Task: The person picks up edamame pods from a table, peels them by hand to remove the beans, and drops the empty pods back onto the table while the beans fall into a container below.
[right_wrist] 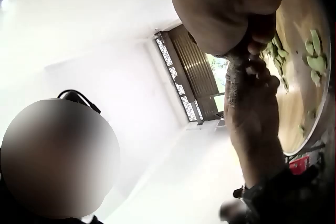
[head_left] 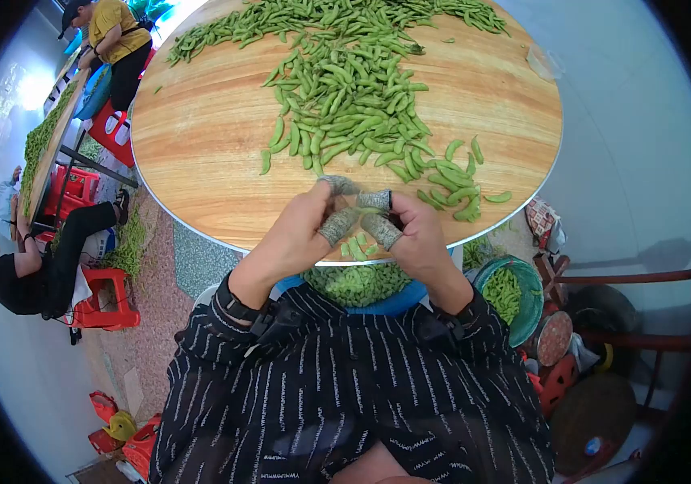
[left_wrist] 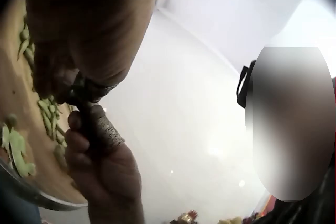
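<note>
Over the table's near edge, the left hand (head_left: 295,230) and right hand (head_left: 425,234) meet at the fingertips, with grey fabric covers on thumbs and forefingers. Both pinch a green pod (head_left: 370,210), mostly hidden by the fingers. Several pale green pods (head_left: 355,248) lie on the wood just below the hands. The left wrist view has the left hand (left_wrist: 94,24) dark and close, its tips against the right hand (left_wrist: 110,169). In the right wrist view, the right hand (right_wrist: 226,3) touches the left hand (right_wrist: 254,121).
A large heap of green pods (head_left: 345,89) covers the middle and far side of the round table (head_left: 200,137). Beneath the near edge is a blue basin of green beans (head_left: 358,284). A green basket (head_left: 533,302) stands at right; other people sit and stand at left.
</note>
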### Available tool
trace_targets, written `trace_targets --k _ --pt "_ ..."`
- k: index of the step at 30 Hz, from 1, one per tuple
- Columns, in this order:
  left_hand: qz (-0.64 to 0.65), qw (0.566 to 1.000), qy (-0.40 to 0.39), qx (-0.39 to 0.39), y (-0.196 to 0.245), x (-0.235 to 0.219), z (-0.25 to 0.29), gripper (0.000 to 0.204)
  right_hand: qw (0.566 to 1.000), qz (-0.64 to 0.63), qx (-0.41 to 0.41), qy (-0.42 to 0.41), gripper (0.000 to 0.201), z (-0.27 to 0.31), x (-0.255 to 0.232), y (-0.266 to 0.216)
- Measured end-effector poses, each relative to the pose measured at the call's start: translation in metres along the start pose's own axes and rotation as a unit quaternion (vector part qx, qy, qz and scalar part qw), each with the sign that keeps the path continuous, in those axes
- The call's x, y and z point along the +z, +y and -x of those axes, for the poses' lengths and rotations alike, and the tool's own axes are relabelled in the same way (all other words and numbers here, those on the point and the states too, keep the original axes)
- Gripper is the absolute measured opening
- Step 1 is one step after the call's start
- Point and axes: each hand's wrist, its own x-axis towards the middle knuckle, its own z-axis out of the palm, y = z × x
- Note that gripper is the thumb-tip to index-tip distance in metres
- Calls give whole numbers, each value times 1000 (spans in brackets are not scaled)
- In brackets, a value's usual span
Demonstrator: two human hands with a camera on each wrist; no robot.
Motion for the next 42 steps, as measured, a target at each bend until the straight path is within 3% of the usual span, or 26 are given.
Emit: trace_targets --k 2,6,8,11,15,17,20,21,23,24,25,27,31,33,34,36,37,39,42 --pt "-260 964 -43 31 4 0 -2 23 991 119 -48 -25 25 -1 -3 2" --pt "-306 945 -94 68 -6 2 -4 22 980 176 -90 13 27 1 -2 3" --pt "-225 972 -68 1 -8 5 -3 17 984 168 -42 50 27 4 -6 -1" --pt "-185 982 -34 -2 -17 5 -2 11 996 70 -17 58 27 3 -9 6" --pt "-197 980 -24 -5 -22 2 -5 10 997 51 -34 52 22 -7 -11 29" --pt "-168 985 24 -14 -22 0 -7 14 996 65 -9 60 21 -10 -13 31" --pt "-117 992 6 -52 -10 3 -6 14 997 56 -6 60 21 -11 -13 31" --pt "-118 992 8 -51 -12 5 -7 14 997 56 -7 59 21 -11 -12 29" --pt "-221 974 -26 29 -18 9 -9 16 999 12 -14 50 21 -10 -9 21" --pt "-184 980 -79 -16 -21 6 -10 16 999 13 -14 49 21 -9 -7 17" --pt "-184 980 -80 -16 -22 6 -10 16 999 -21 -2 48 20 -8 -6 13" --pt "32 993 -102 -57 -24 9 -10 8 997 -55 11 49 20 -3 -7 12" --pt "80 993 -46 -80 -25 6 -5 9 996 -39 36 75 20 4 -26 29" --pt "-52 997 8 64 -28 7 -2 12 996 -29 47 72 20 8 -30 30" --pt "-52 996 8 66 -27 8 0 12 995 -23 55 76 19 10 -28 23" --pt "-225 970 42 77 -21 12 3 22 995 -18 61 80 19 13 -22 5" --pt "-226 970 41 78 -19 11 3 22 990 -78 96 70 18 14 -17 -6" --pt "-353 911 62 205 -17 12 2 25 980 -138 131 62 17 16 -10 -10" --pt "-402 885 45 229 -18 9 2 24 978 -151 135 -39 15 16 -10 -3"
